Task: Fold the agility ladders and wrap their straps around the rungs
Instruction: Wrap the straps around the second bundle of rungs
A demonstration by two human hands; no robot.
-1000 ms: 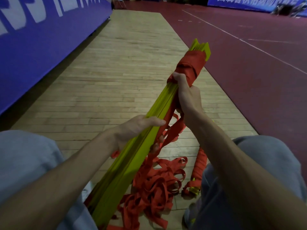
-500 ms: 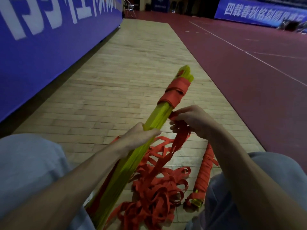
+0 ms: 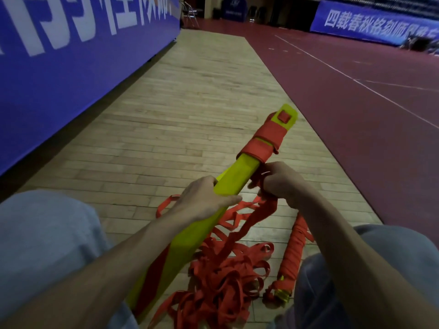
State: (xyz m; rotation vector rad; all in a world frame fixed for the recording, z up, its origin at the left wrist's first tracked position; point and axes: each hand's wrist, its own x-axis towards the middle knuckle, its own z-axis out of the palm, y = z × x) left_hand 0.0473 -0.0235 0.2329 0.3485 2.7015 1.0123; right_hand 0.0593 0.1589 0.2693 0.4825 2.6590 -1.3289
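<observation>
Right fingers (image 3: 268, 176) are clenched in a fist round a bunch of flat red webbing strap (image 3: 259, 217). The right hand (image 3: 282, 184) sits right up against the side of the long bundle of flat yellow-green plastic rungs (image 3: 235, 179), just below the part that's already wrapped. From the fist the strap hangs down to the floor.

The left hand (image 3: 204, 200) is grasping the rung bundle about midway. Its thumb (image 3: 229, 200) lies across the near face and the fingers go round the far side, where I can't really see them.

The bundle is held up off the floor at a slant. Its near end is down between the person's knees and its far end points up and away to the right. Close to that far end there's a tight red strap wrapping (image 3: 263, 141), with a small red square patch (image 3: 284, 117) on the bare yellow tip beyond it.

Under the bundle there's a messy pile of loose red strap loops (image 3: 223, 276) on the pale wooden plank floor (image 3: 190, 91). Just right of it lies a second ladder bundle fully wrapped in red (image 3: 292, 255), by the right knee in light blue-grey trousers (image 3: 380, 269).

Further out there's a blue banner wall with white lettering (image 3: 59, 55) along the left, a dark red court surface with white lines (image 3: 356, 115) on the right, and another blue banner (image 3: 370, 22) at the back.
</observation>
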